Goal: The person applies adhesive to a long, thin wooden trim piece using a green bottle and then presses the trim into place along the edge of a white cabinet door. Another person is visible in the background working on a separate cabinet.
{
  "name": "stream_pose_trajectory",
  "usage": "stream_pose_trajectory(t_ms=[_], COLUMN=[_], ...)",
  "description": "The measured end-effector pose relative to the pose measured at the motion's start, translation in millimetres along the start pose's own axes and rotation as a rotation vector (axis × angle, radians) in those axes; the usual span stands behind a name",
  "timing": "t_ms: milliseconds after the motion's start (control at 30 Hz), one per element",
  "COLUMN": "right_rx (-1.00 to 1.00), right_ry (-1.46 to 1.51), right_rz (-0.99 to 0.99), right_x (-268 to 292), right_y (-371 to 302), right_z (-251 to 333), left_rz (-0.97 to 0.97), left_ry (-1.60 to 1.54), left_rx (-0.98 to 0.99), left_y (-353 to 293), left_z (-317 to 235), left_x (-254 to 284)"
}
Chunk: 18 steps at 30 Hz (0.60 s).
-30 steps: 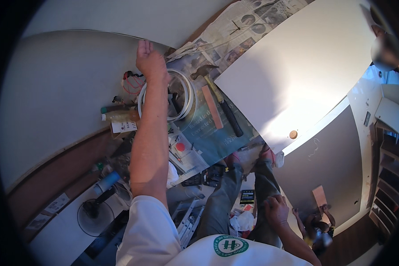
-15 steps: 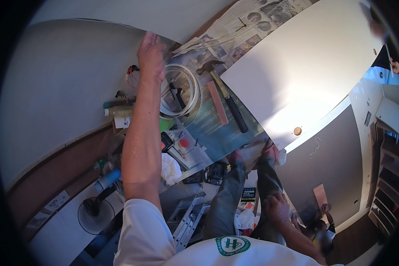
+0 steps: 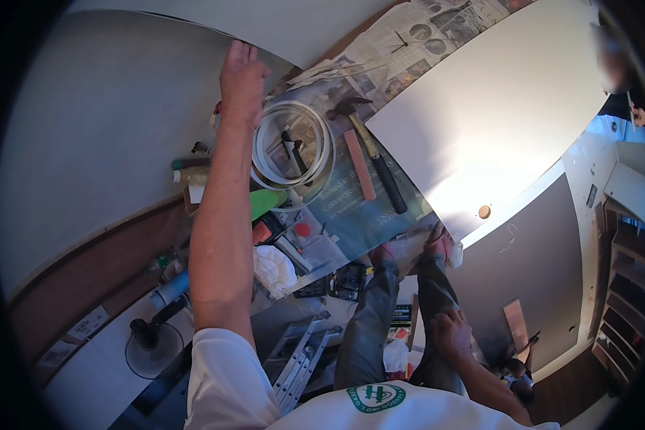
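My left arm reaches far forward. The stretched fingers of my left hand (image 3: pixel 242 82) touch the edge of a white panel (image 3: pixel 301 32) at the top, and the thumb stands apart. Below that panel is a large grey surface (image 3: pixel 107 129). Just right of my left wrist lies a coil of white strip (image 3: pixel 327 147) on a paper-covered surface. Beside it are a hammer (image 3: pixel 384 175) with a black grip and a flat reddish-brown strip (image 3: pixel 360 165). My right hand (image 3: pixel 451 335) rests by my right leg, its fingers curled, with nothing visible in them.
A large white board (image 3: pixel 487 100) fills the right, with newspaper (image 3: pixel 408 43) behind it. A metal ladder (image 3: pixel 297 365) and a fan (image 3: pixel 153 347) stand below left. At right are shelves (image 3: pixel 627 287), a person's hand (image 3: pixel 643 118) and a person near a pinkish board (image 3: pixel 514 322).
The view has shifted slightly, so the coil and hammer appear a little further right. My left hand stays at the panel edge with its fingers stretched. The right hand remains by my leg.
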State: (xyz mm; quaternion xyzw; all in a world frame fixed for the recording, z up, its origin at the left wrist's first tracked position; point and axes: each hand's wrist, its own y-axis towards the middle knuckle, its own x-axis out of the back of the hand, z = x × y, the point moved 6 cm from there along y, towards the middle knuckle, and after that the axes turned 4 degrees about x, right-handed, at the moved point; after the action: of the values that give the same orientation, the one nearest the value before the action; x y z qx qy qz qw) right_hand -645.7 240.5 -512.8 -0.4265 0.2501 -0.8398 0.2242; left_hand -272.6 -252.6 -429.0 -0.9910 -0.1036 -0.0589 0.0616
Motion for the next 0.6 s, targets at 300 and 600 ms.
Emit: stream_pose_trajectory(t_ms=[300, 600], right_rx=[0.004, 0.012], right_ry=[-0.011, 0.001], right_rz=[0.011, -0.005], right_x=[4, -2], right_y=[4, 2], right_z=[8, -2], left_rz=[0.045, -0.031], left_ry=[-0.026, -0.094], left_rx=[-0.154, -0.05], left_y=[-7, -12], left_z=[-34, -18], left_x=[-10, 13])
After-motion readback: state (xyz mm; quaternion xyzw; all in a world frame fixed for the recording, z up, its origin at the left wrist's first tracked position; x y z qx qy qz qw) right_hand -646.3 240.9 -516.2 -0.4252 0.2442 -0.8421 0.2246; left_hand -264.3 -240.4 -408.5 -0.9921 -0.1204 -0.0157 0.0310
